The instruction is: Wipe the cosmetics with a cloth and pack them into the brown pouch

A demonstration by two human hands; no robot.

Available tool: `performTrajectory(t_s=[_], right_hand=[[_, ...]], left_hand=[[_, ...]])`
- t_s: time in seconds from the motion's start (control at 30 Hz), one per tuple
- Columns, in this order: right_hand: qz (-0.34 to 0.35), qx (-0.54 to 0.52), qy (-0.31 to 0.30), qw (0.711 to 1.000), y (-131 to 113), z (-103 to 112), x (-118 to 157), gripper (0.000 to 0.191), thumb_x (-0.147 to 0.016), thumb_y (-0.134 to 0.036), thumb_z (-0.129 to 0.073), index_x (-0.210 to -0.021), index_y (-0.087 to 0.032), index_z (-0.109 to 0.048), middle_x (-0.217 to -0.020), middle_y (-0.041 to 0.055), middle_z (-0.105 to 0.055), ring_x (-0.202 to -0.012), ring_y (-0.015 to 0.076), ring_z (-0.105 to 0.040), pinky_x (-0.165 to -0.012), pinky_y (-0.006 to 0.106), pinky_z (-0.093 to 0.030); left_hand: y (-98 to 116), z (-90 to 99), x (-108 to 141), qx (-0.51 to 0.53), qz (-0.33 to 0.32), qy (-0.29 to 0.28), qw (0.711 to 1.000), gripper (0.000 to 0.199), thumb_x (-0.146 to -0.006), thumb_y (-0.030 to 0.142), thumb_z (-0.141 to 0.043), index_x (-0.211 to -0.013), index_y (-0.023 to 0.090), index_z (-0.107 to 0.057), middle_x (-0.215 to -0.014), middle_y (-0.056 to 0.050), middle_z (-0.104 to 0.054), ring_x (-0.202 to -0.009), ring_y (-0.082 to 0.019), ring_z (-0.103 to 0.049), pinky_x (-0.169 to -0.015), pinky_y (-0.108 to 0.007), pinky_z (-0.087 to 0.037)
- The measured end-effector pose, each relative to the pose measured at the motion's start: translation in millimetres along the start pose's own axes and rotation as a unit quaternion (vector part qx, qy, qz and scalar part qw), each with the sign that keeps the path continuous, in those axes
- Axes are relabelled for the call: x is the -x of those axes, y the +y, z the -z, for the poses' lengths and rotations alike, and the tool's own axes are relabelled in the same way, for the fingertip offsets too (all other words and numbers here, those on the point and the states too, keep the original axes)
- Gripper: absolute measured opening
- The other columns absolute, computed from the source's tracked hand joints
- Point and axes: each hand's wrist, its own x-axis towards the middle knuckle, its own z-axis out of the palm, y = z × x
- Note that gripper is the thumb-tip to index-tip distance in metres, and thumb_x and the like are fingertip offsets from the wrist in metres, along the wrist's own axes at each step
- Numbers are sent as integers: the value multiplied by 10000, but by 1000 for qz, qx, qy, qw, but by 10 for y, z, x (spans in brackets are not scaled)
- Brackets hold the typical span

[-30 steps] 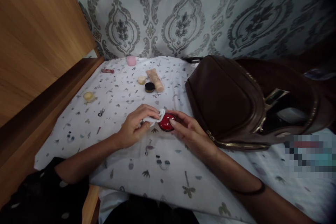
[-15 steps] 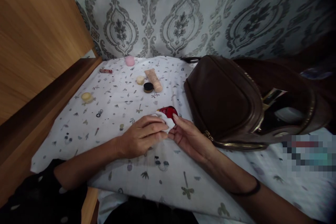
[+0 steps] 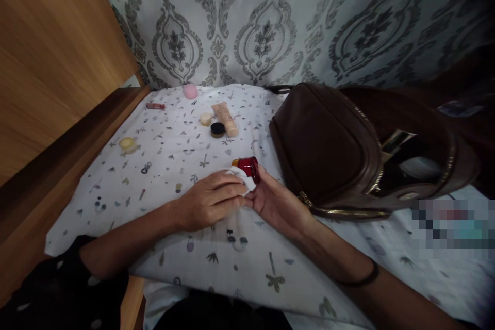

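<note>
A small red container [image 3: 249,166] with a gold-coloured end is held between my hands above the patterned sheet [image 3: 154,185]. My left hand [image 3: 211,200] presses a crumpled white cloth or tissue [image 3: 243,178] against its near side, fingers closed on the white piece. The fingers of my right hand [image 3: 280,203] close around the container's right end, with the thumb along its side. Beyond the hands lie a beige tube [image 3: 225,119], a black-lidded jar [image 3: 217,130] and a small cream-coloured jar [image 3: 205,119].
An open brown bag [image 3: 325,144] with a gold zip stands to the right. Further left are a yellow-lidded jar [image 3: 127,144], a small red tube [image 3: 155,106] and a pink item [image 3: 190,91]. A wooden panel [image 3: 58,36] borders the left side; patterned fabric rises behind.
The red container has turned in my fingers, so more of its side and its gold-coloured end show. Both hands remain in nearly the same place.
</note>
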Motion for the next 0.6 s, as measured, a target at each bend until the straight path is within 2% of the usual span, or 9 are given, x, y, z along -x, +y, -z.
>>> performTrajectory(t_s=[0.1,0.23,0.33,0.43,0.5,0.6], right_hand=[[3,-21,2,1000,24,15,-12,425,-907,-619,-540,-1113,-263,-644,-1023,48,-743,-907,202,-708,-853,391,-596],[27,-30,45,998,67,53,-4,295,-837,-506,-713,-985,-257,-655,-935,8,-710,-826,158,-676,-744,305,-603],[26,-13,53,998,79,58,8,308,-801,-485,-757,-966,-246,-654,-898,11,-690,-788,156,-661,-701,300,-606],[30,-9,45,998,64,31,21,408,-775,-488,-774,-1095,-274,-641,-1059,23,-691,-872,161,-675,-749,300,-609],[42,22,39,998,49,11,30,566,-736,-448,-808,-1234,-296,-583,-1192,34,-667,-984,181,-675,-833,318,-597],[76,109,44,990,32,3,37,764,-655,-355,-858,-1327,-277,-504,-1231,53,-654,-1090,218,-655,-937,353,-556]], left_hand=[[1,3,-3,11,22,10,1000,105,-958,119,-568,-1028,129,-645,-1061,-118,-727,-1100,-231,-645,-913,-405,-617],[-7,15,0,21,53,34,998,149,-986,133,-503,-1067,130,-628,-1068,-134,-693,-1100,-241,-625,-892,-409,-607],[-45,30,31,37,87,29,995,221,-992,99,-439,-1125,165,-603,-1110,-133,-670,-1108,-240,-611,-905,-427,-577],[-87,44,63,63,124,15,990,261,-974,59,-405,-1129,174,-579,-1147,-144,-642,-1090,-235,-602,-915,-428,-547],[-103,52,74,79,150,7,986,265,-961,48,-398,-1116,173,-572,-1156,-146,-629,-1082,-228,-594,-920,-416,-536],[-104,62,77,97,184,4,978,263,-954,49,-393,-1100,176,-571,-1154,-138,-627,-1080,-219,-595,-917,-395,-530]])
